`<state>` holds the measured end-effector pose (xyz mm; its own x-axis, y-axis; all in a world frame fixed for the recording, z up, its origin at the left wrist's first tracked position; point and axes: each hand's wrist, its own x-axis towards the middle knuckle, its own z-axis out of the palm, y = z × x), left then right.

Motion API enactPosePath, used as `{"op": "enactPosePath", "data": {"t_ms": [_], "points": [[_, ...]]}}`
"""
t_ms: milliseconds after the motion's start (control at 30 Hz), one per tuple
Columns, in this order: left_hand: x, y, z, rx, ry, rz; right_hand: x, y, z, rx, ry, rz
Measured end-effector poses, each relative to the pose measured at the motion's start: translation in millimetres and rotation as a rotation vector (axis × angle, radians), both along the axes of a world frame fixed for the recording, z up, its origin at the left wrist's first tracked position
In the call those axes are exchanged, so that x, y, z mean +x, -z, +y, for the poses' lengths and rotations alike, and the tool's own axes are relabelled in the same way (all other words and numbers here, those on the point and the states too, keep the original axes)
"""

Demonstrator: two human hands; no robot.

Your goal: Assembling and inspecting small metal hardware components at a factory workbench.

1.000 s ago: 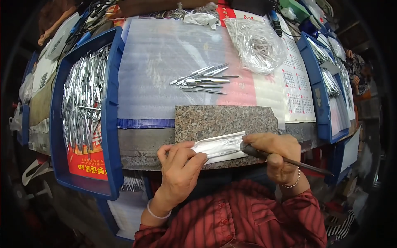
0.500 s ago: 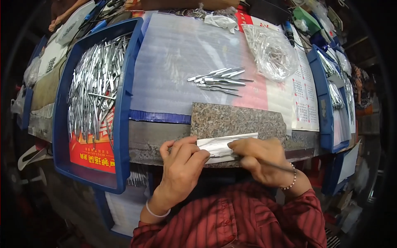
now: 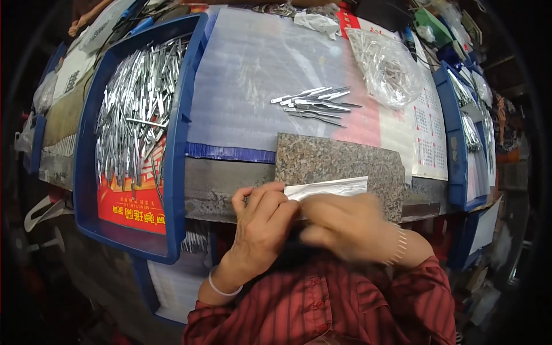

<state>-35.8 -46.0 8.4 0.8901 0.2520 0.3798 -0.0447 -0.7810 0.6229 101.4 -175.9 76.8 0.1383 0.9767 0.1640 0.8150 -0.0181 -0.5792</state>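
White sheet (image 3: pixel 330 185) on granite slab (image 3: pixel 328 155)

Head view: its left end's gripped by left hand (image 3: pixel 261 221), near slab's front edge; right hand (image 3: pixel 356 224) is blurred, grip can't be told. Metal strips (image 3: pixel 138 98) are piled in a blue tray (image 3: pixel 177 190) overhanging the desk (image 3: pixel 230 178) edge.

The head view looks steeply down and forward from the wearer's head, close above the shirt (image 3: pixel 299 305) at its lower edge. It faces across the bench (image 3: pixel 230 178), with the left hand (image 3: pixel 261 221) and right hand (image 3: pixel 356 227) near, just below the middle; straight edges bend toward the dark rim.
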Motion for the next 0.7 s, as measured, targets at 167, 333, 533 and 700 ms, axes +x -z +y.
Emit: {"op": "enactPosePath", "data": {"t_ms": [167, 333, 533, 700], "points": [[3, 5, 3, -0.001, -0.018, -0.007, 12, 20, -6, 0.096, 0.115, 0.162], [4, 4, 0, -0.009, -0.024, -0.036, 19, 2, -47, 0.271, 0.351, 0.345], [6, -1, -2, 0.017, -0.015, -0.014, 23, 3, -60, 0.093, 0.236, -0.219], [4, 0, -6, 0.061, -0.042, 0.005, 29, 26, -70, 0.227, 0.407, 0.216]]}}
